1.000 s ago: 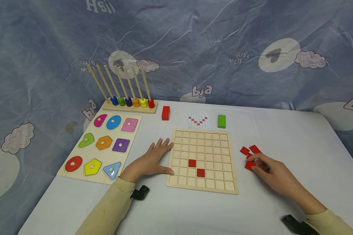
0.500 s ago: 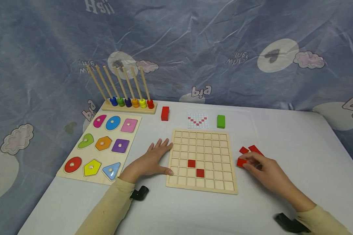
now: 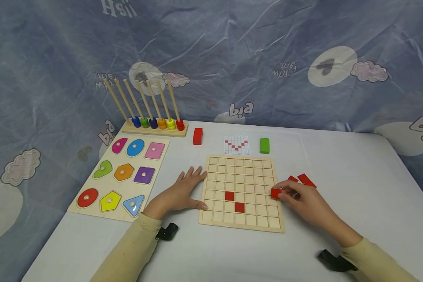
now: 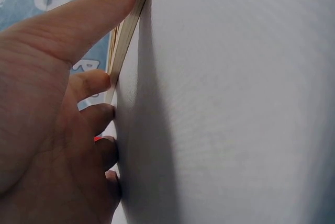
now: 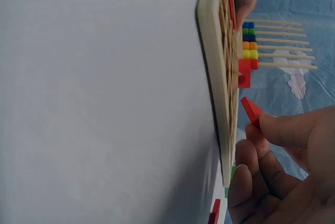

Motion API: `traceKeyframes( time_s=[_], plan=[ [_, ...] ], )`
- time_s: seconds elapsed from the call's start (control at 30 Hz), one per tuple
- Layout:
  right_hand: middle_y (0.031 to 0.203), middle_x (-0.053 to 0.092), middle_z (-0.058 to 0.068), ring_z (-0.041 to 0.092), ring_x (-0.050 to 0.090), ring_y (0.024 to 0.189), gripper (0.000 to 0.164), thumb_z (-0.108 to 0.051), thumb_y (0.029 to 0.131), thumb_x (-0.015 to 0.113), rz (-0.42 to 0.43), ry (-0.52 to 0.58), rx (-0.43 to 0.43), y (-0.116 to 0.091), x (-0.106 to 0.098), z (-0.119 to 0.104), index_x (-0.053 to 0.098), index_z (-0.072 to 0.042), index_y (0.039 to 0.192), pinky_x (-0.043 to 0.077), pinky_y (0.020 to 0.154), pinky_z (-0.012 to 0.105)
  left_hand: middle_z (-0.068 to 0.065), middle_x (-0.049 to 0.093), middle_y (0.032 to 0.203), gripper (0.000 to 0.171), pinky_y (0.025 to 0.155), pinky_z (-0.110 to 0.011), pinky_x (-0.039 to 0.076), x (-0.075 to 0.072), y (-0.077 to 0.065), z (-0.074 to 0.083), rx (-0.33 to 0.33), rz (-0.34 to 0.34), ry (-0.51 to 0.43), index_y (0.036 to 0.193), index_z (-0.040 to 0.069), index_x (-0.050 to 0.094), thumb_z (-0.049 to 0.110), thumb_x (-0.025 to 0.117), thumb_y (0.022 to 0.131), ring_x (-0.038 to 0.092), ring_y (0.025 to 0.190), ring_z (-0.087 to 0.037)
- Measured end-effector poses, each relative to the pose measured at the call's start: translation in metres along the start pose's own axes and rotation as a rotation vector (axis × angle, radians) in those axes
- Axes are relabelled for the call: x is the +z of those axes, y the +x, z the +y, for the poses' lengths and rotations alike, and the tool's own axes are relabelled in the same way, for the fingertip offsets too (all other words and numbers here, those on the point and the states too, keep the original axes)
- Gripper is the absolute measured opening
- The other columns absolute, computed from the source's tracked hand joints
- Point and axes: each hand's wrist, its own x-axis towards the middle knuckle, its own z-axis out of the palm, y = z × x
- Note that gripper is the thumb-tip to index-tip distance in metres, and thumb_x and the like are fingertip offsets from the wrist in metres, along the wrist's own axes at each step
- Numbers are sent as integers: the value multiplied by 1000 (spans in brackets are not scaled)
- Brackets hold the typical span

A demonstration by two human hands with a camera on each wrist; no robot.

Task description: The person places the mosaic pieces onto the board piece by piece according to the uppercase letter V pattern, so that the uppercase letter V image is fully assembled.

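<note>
A square wooden grid board [image 3: 232, 226] lies flat, with two red tiles set in its cells: one tile [image 3: 229, 196], and a second tile [image 3: 239, 207] diagonally below. My left hand [image 3: 181, 192] rests at the board's left edge with spread fingers; in the left wrist view its thumb [image 4: 104, 4] touches the wooden edge. Over the right rim, my right hand [image 3: 308, 199] pinches a red square tile [image 5: 251, 111] between thumb and finger, raised above the board. Beyond that hand lie loose red tiles [image 3: 306, 180], partly hidden by it.
A pattern card [image 3: 236, 145] with a red V lies behind the board, between a red block [image 3: 197, 136] and a green block [image 3: 264, 145]. At left are a knobbed shape puzzle [image 3: 127, 184] and a bead rack [image 3: 178, 133] with upright pegs.
My right hand has moved left from the loose tiles to the board's right rim, carrying a red tile. The left hand has stayed at the left edge.
</note>
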Motion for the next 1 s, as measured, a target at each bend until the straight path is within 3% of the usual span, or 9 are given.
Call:
traceKeyframes(
  time_s=[0.37,0.7,1.0],
  plan=[
    [86,65,-12,8,58,76,26,-9,90,78,-38,24,-27,9,15,-12,74,-24,111,52,67,22,-6,12,170,112,126,-47,-2,-1,0,1,2,3,4,162,15,29,48,89,74,-2,157,-28],
    [87,66,-11,12,59,76,23,-15,91,78,-85,40,16,23,21,-32,74,-25,112,52,66,24,-6,13,170,111,126,-46,-3,-1,-1,2,-9,-4,-1,162,15,29,47,89,75,-2,157,-28],
    [86,66,-11,13,58,78,21,-14,91,78,-95,59,3,35,32,-40,74,-23,110,51,68,25,-6,13,170,110,126,-46,-2,-1,-1,2,-10,-4,0,162,16,28,47,89,75,-2,157,-28]
  ],
)
